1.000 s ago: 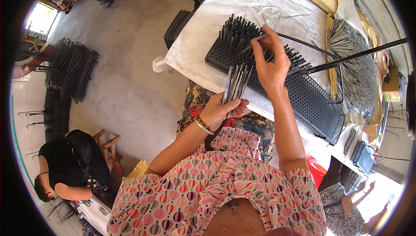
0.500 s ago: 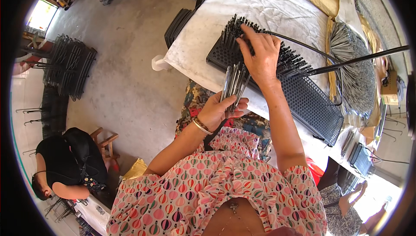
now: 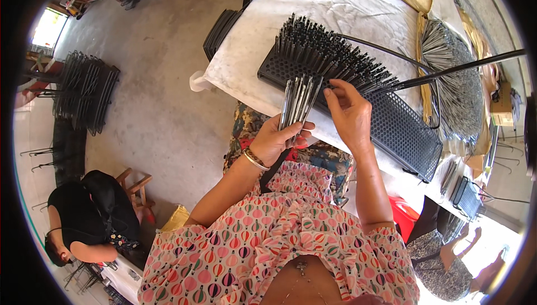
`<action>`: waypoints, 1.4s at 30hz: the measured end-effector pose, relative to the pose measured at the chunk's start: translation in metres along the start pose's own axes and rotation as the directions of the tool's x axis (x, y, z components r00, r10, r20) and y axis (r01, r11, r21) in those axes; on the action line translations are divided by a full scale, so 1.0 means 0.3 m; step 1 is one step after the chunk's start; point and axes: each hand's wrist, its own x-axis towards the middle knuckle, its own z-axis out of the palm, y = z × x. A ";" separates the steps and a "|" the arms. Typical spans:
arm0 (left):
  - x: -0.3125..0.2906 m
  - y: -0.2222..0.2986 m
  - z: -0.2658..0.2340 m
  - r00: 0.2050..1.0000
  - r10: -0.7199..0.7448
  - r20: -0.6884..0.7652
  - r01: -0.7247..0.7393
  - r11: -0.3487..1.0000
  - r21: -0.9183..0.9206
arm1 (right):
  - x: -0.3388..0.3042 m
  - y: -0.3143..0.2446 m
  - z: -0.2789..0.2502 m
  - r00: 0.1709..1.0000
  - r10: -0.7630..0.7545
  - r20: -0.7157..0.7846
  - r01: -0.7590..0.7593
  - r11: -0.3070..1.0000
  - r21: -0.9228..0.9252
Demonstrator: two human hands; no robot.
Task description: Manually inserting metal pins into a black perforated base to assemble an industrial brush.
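Observation:
My left hand [image 3: 278, 138] is closed around a bundle of thin, shiny dark rods [image 3: 298, 102], which stand up and fan out above the fingers. Just right of the bundle is my right hand [image 3: 353, 117], its thumb and forefinger loosely curved and a little apart, with no rod visible between them. Beyond both hands lies a long black perforated metal panel [image 3: 400, 131] on the cloth-covered table. Many short black rods [image 3: 330, 47] stand upright in the holes of its far left part.
A white cloth [image 3: 246, 53] covers the table. At the right, a large heap of thin metal rods [image 3: 450, 81] lies on brown wrapping. A long black bar [image 3: 464, 69] crosses above the panel. Black racks [image 3: 89, 89] stand left, and co-workers [image 3: 92, 215] sit lower left and lower right.
My right hand has drawn back from the standing rods, toward me and slightly right, to beside the bundle. My left hand still grips the bundle. The whole view has shifted slightly.

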 end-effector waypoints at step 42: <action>-0.020 0.047 -0.039 0.983 -0.085 0.164 0.120 0.969 -0.217 | 0.120 -0.037 0.016 0.904 0.265 0.336 -0.385 0.846 0.369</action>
